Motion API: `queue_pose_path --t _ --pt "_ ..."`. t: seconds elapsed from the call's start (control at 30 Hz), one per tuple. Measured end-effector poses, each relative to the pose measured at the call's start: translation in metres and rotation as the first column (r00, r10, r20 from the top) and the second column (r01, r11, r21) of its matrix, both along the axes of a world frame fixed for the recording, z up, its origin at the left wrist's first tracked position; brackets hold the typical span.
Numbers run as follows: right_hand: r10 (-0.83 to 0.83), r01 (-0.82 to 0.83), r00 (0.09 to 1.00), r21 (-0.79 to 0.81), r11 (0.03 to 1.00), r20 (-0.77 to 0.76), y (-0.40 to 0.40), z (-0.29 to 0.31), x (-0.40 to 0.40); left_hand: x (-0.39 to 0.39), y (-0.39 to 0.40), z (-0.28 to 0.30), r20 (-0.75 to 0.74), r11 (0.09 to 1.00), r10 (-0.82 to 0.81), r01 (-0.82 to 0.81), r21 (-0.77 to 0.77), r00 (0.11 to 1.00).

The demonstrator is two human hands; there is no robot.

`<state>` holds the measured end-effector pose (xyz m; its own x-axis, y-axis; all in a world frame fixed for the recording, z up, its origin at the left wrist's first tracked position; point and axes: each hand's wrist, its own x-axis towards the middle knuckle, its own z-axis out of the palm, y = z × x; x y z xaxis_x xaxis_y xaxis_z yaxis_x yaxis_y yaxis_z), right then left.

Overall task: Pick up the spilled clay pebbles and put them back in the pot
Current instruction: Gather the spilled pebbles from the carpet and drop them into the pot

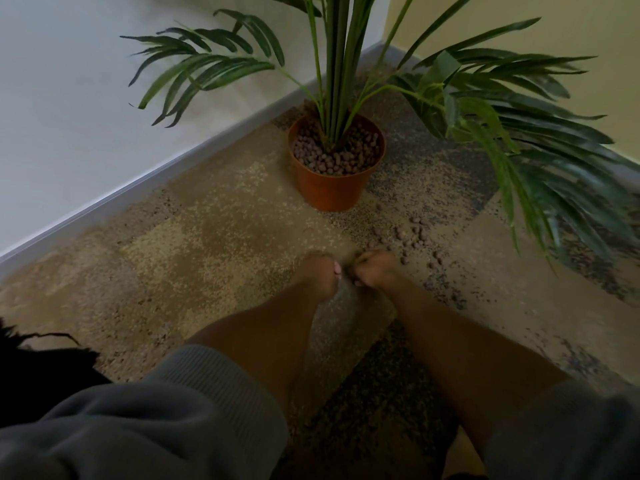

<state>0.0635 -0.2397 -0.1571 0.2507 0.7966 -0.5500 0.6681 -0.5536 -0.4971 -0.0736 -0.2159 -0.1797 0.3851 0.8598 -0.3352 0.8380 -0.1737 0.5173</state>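
Both hands, left hand (pixel 320 273) and right hand (pixel 375 268), are curled low over the carpet (pixel 194 237), presumably for gathering; any contents cannot be told. Spilled pebbles (pixel 414 235) are scattered just right of the fists, near the pot (pixel 332 188).

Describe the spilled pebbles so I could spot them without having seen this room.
Start at the palm in the corner, standing in an orange pot on mottled carpet. Right of the pot's base, toward the person, lies a loose scatter of round brown pebbles. Unlike those heaped in the pot, these lie singly on the carpet.
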Motion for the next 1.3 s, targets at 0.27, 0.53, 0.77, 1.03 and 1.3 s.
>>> queue_pose_path --t 0.27,0.53,0.77,1.03,1.3 --pt "-0.584 0.570 0.606 -0.218 0.792 -0.540 0.004 -0.003 0.003 0.001 -0.002 -0.001 -0.015 0.995 -0.097 0.097 -0.034 0.995" --pt "-0.654 0.619 0.336 -0.365 0.695 -0.677 0.000 -0.012 0.006 0.001 -0.002 -0.006 0.032 0.998 -0.001 0.003 -0.069 0.999" --pt "-0.672 0.618 0.245 -0.421 0.664 -0.699 -0.003 -0.013 0.011 0.005 0.009 -0.001 0.194 0.723 0.574 -0.381 -0.577 0.795" --pt "-0.647 0.621 0.085 -0.467 0.629 -0.758 -0.003 -0.006 0.008 0.003 0.007 0.014 0.214 0.334 0.879 -0.230 -0.914 0.426" --pt "-0.608 0.606 0.001 -0.483 0.632 -0.794 0.002 0.005 0.003 -0.004 0.008 0.019 0.190 0.212 0.974 -0.198 -0.957 0.122"
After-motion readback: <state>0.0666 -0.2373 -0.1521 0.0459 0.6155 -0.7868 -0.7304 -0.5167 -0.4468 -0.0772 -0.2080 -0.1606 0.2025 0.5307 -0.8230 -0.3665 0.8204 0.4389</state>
